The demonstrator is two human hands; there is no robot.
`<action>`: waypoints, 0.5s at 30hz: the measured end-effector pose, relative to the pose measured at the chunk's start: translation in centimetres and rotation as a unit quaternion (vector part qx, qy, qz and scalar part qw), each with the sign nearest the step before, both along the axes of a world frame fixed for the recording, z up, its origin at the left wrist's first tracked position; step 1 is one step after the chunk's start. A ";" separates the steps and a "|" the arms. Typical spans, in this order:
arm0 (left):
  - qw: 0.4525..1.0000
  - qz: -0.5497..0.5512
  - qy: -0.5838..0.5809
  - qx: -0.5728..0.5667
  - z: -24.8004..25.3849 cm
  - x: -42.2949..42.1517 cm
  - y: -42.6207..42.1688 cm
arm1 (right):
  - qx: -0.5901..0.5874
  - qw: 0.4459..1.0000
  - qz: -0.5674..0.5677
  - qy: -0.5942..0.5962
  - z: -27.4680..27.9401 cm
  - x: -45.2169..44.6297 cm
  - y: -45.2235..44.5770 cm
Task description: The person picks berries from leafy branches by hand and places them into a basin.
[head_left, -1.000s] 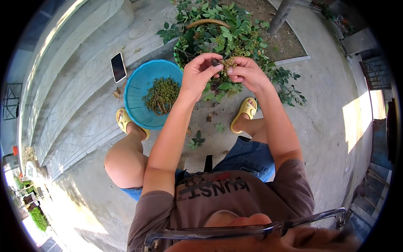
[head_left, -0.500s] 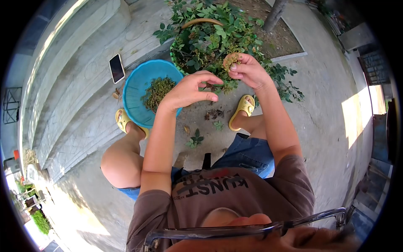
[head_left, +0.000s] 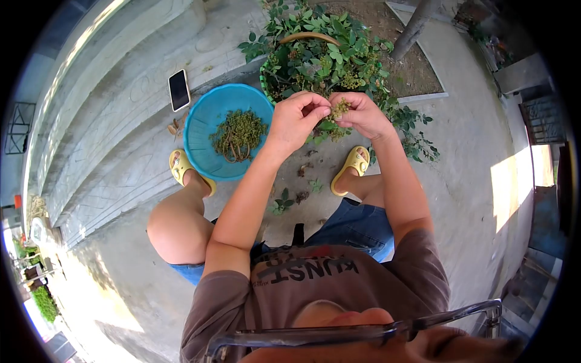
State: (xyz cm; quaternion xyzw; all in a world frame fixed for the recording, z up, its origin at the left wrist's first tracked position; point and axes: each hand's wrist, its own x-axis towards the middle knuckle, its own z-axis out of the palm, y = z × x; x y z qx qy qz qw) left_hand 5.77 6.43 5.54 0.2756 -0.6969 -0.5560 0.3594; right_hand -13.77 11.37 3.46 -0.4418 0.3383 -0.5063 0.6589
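Observation:
My right hand (head_left: 364,116) holds a small cluster of green berries (head_left: 341,109) between thumb and fingers. My left hand (head_left: 301,119) is closed in a pinch at the left side of the same cluster; its fingertips touch it. Just beyond both hands stands a basket with a curved brown handle (head_left: 310,37), heaped with leafy green branches (head_left: 321,66) that bear more berry clusters. To the left of my left hand, a round blue plastic basin (head_left: 196,130) contains a pile of picked berry clusters (head_left: 238,134).
A phone (head_left: 179,91) lies on the concrete step left of the basin. My feet in yellow slippers (head_left: 353,170) flank the basin and fallen leaves (head_left: 282,202). A tree trunk (head_left: 415,29) rises from a soil bed at the upper right.
My left hand has moved right and closed, from fingers apart to a pinch at the berry cluster. My right hand has come slightly down with the cluster. The view has shifted a little.

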 end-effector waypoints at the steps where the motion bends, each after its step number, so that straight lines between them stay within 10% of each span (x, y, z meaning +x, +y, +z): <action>1: 1.000 0.002 -0.008 0.017 0.0 0.0 0.0 | -0.001 1.000 0.001 0.003 0.1 0.0 0.0; 15: 0.986 -0.032 0.066 0.153 -1.4 0.2 -0.6 | -0.017 1.000 0.010 -0.002 -0.1 0.6 -0.2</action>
